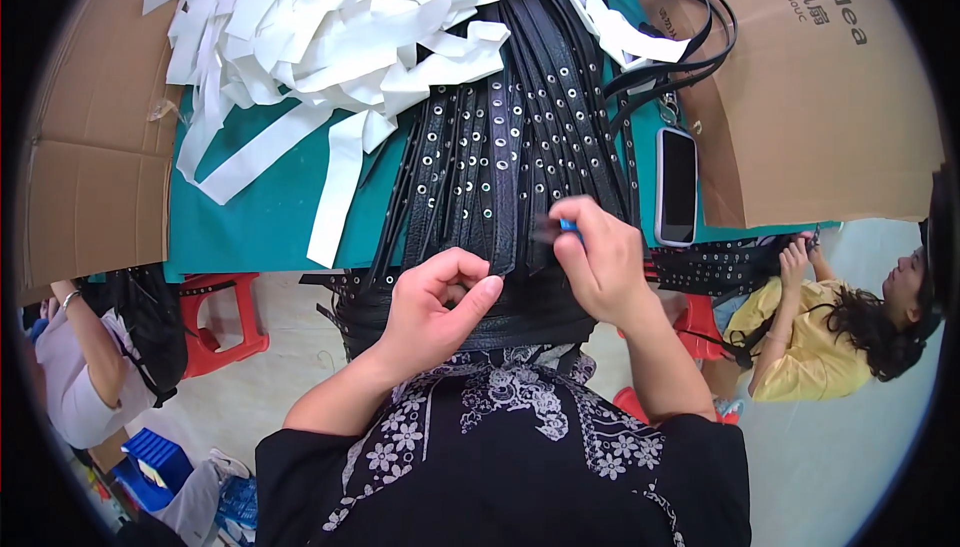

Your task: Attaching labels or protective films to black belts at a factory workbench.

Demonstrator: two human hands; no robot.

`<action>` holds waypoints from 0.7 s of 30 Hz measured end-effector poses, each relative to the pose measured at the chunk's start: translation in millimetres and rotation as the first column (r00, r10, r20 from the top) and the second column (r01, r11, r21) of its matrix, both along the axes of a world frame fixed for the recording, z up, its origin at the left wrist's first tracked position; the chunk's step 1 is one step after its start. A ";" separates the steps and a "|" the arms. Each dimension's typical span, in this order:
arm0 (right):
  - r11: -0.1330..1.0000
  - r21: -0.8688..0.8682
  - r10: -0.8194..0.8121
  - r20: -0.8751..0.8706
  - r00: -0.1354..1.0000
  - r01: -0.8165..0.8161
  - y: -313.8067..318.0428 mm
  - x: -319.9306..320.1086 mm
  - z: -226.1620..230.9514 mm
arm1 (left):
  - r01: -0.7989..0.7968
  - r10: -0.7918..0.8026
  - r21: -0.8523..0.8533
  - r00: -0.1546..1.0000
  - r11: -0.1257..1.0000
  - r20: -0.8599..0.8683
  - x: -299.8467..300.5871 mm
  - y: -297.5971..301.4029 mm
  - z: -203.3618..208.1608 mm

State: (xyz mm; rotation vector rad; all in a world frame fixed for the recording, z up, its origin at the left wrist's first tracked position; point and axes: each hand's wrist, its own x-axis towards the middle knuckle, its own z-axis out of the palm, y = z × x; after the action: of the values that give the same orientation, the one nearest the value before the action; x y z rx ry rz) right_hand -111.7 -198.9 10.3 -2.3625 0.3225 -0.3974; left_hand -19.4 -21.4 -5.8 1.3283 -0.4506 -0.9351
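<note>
Many black straps (505, 147) with rows of metal eyelets lie side by side down the middle of the table, their ends toward me. My left hand (435, 307) is curled at the table's front edge, thumb and fingertips close together beside the end of one strap. Whether that strap is pinched between them is not clear. Over the straps, just to the right, my right hand (605, 262) is closed round a small blue tool (569, 226). Motion smears the tool's front part, and my fingers hide most of its body. More black straps (480, 332) hang below the edge, across my lap.
White strips (330, 27) are heaped at the far left of the green table (270, 237). A phone (676, 187) lies right of the straps, near looped black cords (715, 37). Cardboard (820, 97) stands on both sides. Co-workers sit left and right, near red stools (225, 327).
</note>
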 end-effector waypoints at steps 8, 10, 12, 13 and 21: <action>0.936 -0.325 0.148 0.022 0.989 -0.133 5.2 -7.5 20.1 | 0.030 -0.027 -0.037 0.995 0.999 0.093 -1.2 -6.5 7.6; 0.934 -0.336 0.138 0.028 0.990 -0.121 6.0 -6.5 19.5 | 0.090 -0.088 -0.018 0.994 0.996 0.066 -0.2 -7.5 10.4; 0.932 -0.344 0.131 0.032 0.991 -0.112 6.3 -5.8 18.5 | 0.091 -0.090 -0.013 0.993 0.996 0.071 1.3 -8.8 13.3; 0.938 -0.331 0.127 0.044 0.991 -0.105 6.3 -5.3 18.0 | 0.092 -0.091 -0.007 0.993 0.996 0.074 1.8 -9.2 14.3; 0.951 -0.301 0.098 0.061 0.993 -0.075 6.4 -4.6 15.4 | 0.078 -0.077 -0.018 0.996 0.997 0.037 -0.4 -10.7 15.4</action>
State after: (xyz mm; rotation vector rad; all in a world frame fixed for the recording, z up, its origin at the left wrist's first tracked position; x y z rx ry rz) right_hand -116.3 -192.6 25.7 -2.6366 0.1289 -0.5225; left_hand -19.9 -32.1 9.6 1.3193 -0.5414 -0.9691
